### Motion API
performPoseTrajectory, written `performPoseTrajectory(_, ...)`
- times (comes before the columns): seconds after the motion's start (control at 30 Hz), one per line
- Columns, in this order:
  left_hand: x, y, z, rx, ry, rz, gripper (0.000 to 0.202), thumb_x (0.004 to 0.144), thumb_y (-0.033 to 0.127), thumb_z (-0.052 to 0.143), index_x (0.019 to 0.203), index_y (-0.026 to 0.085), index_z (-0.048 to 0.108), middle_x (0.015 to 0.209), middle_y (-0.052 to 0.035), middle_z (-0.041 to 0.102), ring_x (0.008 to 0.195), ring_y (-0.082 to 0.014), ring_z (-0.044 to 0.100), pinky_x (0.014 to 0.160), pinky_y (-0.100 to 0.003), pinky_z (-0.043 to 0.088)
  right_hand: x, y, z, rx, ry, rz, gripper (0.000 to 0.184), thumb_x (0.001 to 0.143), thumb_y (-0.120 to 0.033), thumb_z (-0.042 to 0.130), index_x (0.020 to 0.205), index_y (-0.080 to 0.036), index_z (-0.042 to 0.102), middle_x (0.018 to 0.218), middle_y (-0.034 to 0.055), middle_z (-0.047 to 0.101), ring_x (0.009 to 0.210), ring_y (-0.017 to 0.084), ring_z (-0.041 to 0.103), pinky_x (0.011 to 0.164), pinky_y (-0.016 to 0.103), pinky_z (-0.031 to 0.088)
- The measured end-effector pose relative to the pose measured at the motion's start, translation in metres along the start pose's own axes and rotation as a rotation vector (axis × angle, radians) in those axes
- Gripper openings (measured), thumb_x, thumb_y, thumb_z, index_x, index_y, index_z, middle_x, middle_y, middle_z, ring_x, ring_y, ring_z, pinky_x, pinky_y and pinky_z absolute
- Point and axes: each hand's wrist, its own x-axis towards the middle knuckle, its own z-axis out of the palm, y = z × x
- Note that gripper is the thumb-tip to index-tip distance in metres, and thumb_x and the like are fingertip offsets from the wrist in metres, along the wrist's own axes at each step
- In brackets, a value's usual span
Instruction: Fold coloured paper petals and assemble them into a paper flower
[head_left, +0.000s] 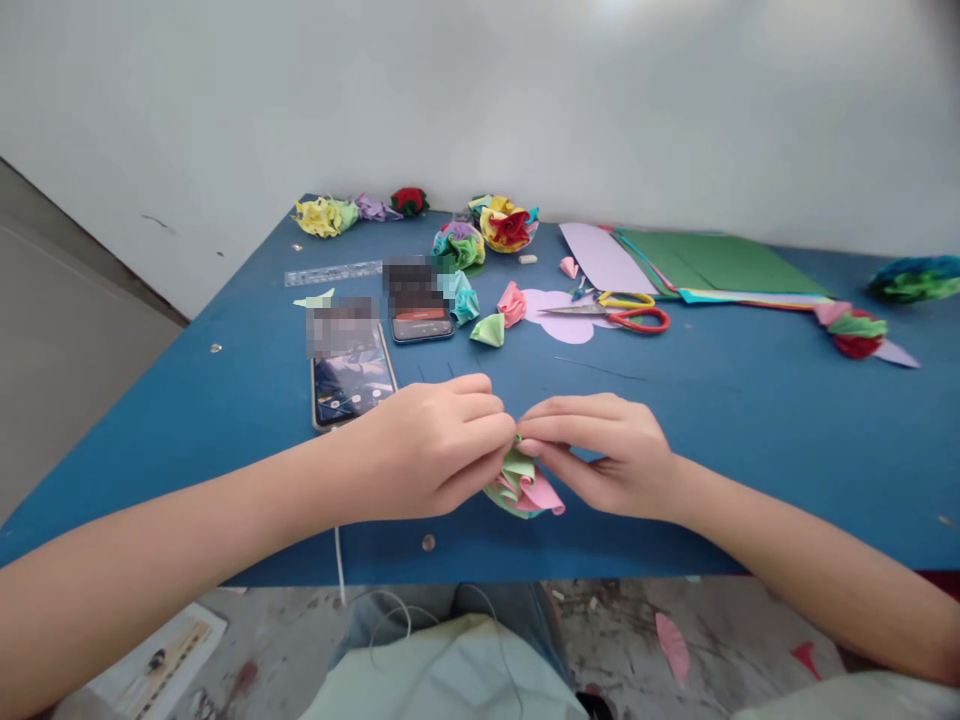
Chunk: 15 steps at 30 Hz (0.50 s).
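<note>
Close to the table's front edge, my left hand [461,440] is closed around the upper left side of a paper flower [529,487] with green, pink and light-blue folds. My right hand [611,450] pinches the same flower's top with thumb and forefinger, the two hands nearly touching. Its lower petals show between and below the hands; the left part is covered by my left fingers. Just beyond lie folded paper pieces: a light-green one [488,330], a coral-pink one [512,304] and a light-blue one [463,298].
Two phones [352,375] [421,320] lie to the left, below a clear ruler [334,273]. Scissors [637,312] rest on a lilac flower-shaped cutout [574,328]. Coloured sheets [720,262] are stacked at the back right. Several finished paper flowers [510,226] line the wall.
</note>
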Motion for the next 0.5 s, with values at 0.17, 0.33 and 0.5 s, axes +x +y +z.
performPoseTrajectory(0.17, -0.001, -0.0014, -0.001, 0.04, 0.044, 0.062, 0.023, 0.089, 0.019, 0.035, 0.071, 0.015, 0.049, 0.068, -0.0031, 0.049, 0.067, -0.0138, 0.038, 0.058, -0.026, 0.035, 0.0029, -0.0004, 0.0009, 0.019, 0.087, -0.013, 0.013, 0.08, -0.009, 0.055, 0.092, -0.014, 0.059, 0.084, 0.005, 0.065, 0.078, 0.01, 0.061, 0.07, 0.019, 0.05)
performPoseTrajectory(0.33, -0.0008, -0.0026, -0.0014, 0.036, 0.048, 0.074, 0.024, 0.09, 0.019, 0.033, 0.071, 0.015, 0.048, 0.068, -0.0028, 0.049, 0.066, -0.0133, 0.037, 0.058, -0.026, 0.035, 0.0012, -0.0004, 0.0014, 0.039, 0.051, -0.005, 0.014, 0.08, -0.007, 0.052, 0.091, -0.013, 0.057, 0.083, 0.0052, 0.065, 0.076, 0.01, 0.06, 0.069, 0.019, 0.05)
performPoseTrajectory(0.5, -0.0001, -0.0027, -0.0003, 0.03, 0.043, 0.063, 0.024, 0.09, 0.02, 0.034, 0.072, 0.015, 0.049, 0.068, -0.0028, 0.05, 0.066, -0.0133, 0.038, 0.058, -0.025, 0.035, -0.001, 0.0012, 0.0006, -0.088, 0.03, -0.03, 0.016, 0.079, -0.007, 0.054, 0.094, -0.014, 0.056, 0.083, 0.0041, 0.065, 0.073, 0.009, 0.06, 0.064, 0.018, 0.048)
